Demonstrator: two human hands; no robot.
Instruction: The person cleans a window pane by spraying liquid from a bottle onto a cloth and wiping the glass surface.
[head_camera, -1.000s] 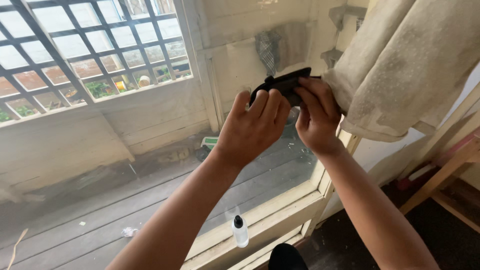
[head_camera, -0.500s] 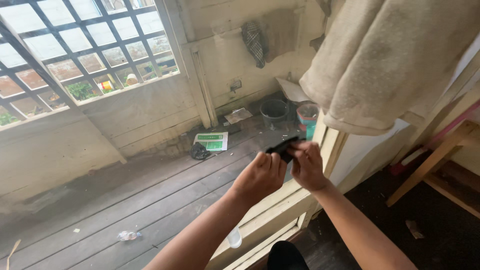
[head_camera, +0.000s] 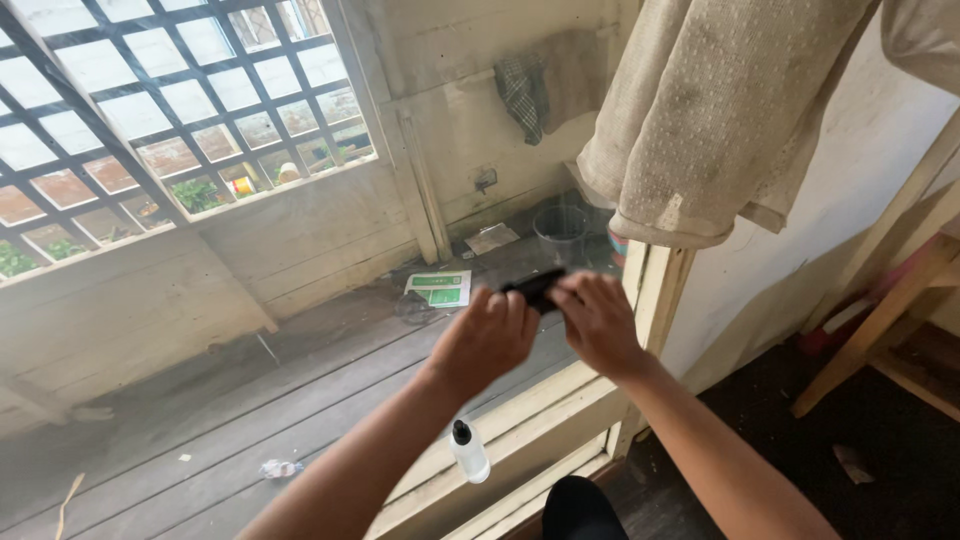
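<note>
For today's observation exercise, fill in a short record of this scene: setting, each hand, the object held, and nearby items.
Setting: indoors at a glass pane in a cream wooden window frame
Left hand: grips the black object
Right hand: grips the same object
Black object: small, dark, mostly hidden, shape unclear
Spray bottle: upright on the sill
Cloth: beige, hanging above the hands
</note>
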